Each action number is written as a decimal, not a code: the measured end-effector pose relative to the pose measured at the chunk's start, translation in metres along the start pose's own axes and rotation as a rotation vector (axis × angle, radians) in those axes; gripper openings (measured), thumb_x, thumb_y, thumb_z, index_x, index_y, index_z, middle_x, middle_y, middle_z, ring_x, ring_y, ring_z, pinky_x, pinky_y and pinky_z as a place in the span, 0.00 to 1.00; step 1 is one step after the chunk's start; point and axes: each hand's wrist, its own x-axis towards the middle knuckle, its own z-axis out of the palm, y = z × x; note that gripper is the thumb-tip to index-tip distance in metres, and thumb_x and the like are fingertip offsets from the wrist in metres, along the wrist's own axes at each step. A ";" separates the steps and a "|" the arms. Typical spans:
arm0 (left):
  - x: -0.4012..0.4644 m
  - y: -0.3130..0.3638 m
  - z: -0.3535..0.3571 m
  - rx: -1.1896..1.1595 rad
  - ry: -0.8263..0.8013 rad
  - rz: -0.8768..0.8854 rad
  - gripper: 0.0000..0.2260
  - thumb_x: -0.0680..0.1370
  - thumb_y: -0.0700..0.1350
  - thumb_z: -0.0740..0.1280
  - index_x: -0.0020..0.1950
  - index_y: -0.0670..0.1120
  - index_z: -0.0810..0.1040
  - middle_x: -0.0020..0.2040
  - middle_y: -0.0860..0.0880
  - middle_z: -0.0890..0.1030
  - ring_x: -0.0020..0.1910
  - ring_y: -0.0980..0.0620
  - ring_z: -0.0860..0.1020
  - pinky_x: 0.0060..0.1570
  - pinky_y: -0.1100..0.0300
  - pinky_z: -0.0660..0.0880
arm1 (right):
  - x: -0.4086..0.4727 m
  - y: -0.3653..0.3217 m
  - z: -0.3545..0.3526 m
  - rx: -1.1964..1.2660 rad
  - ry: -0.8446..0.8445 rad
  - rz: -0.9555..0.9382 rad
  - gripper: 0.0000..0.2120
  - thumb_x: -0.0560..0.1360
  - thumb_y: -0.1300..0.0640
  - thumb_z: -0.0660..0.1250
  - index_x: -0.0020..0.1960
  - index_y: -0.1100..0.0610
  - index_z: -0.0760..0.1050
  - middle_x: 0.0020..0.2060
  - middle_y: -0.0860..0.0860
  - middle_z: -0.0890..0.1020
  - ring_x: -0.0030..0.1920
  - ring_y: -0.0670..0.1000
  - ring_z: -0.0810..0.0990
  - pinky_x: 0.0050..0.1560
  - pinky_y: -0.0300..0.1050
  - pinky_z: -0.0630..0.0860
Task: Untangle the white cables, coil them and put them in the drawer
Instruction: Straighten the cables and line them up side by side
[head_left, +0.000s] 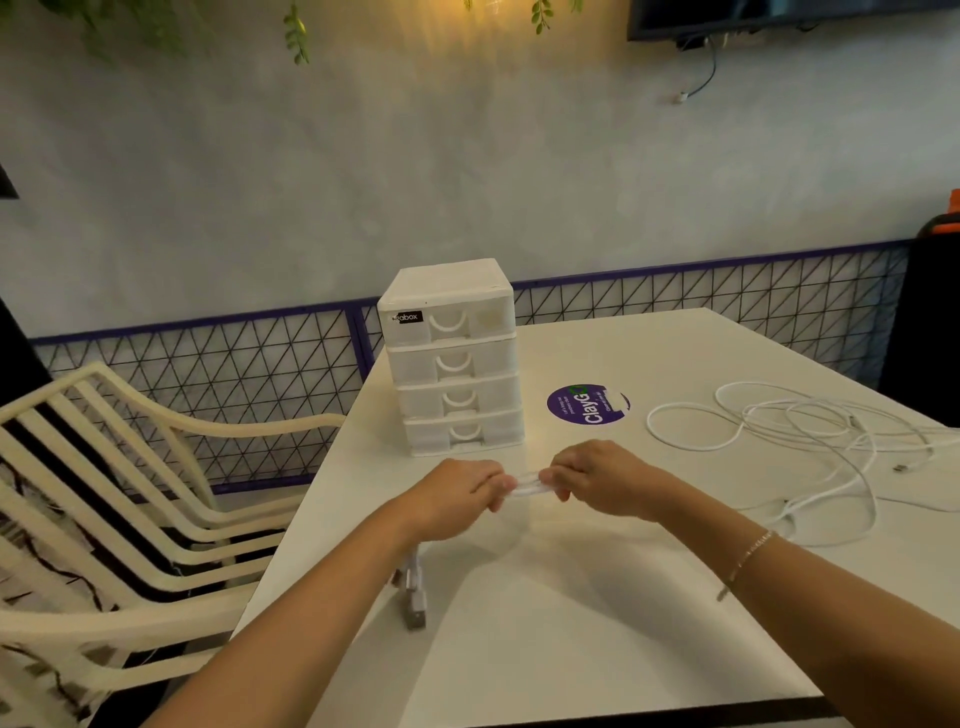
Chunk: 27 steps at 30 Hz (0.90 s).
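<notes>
Both the left hand (457, 493) and right hand (592, 480) are pinching a short bundle of coiled white cable (527, 486) above the white worktop (597, 597), and its dangling plug end (415, 597) is probably risking snagging or uncoiling before reaching the shut white plastic four-drawer box (454, 358), while more tangled white cable (810, 441) is lying to the right.

A short bundle of white cable (527, 486) is stretched level between the fingers of both hands, pinched at each end, with a plug end (414, 597) hanging below the left fingers. More white cables (810, 431) lie in loose tangled loops right of the right fingers. The white drawer unit (454, 358), four drawers shut, stands upright just beyond the fingers.
</notes>
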 end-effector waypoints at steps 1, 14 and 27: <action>-0.001 -0.005 0.000 0.001 -0.013 -0.017 0.14 0.82 0.51 0.55 0.38 0.52 0.72 0.36 0.54 0.72 0.34 0.58 0.68 0.35 0.66 0.64 | -0.001 0.001 0.003 -0.007 -0.033 0.008 0.18 0.79 0.53 0.59 0.30 0.51 0.70 0.29 0.45 0.71 0.31 0.43 0.68 0.33 0.32 0.63; -0.006 -0.030 -0.013 -0.028 -0.043 -0.162 0.10 0.81 0.44 0.52 0.48 0.50 0.72 0.38 0.54 0.72 0.35 0.57 0.69 0.34 0.64 0.65 | 0.012 -0.001 -0.021 0.013 0.044 0.025 0.16 0.80 0.52 0.59 0.36 0.57 0.75 0.31 0.44 0.73 0.33 0.42 0.69 0.33 0.33 0.64; 0.012 0.011 -0.014 -0.650 -0.043 -0.070 0.10 0.82 0.44 0.57 0.50 0.47 0.78 0.38 0.51 0.76 0.32 0.56 0.74 0.38 0.66 0.74 | 0.025 -0.017 -0.026 0.065 0.003 0.017 0.17 0.78 0.52 0.60 0.31 0.49 0.74 0.24 0.43 0.73 0.31 0.45 0.69 0.32 0.36 0.65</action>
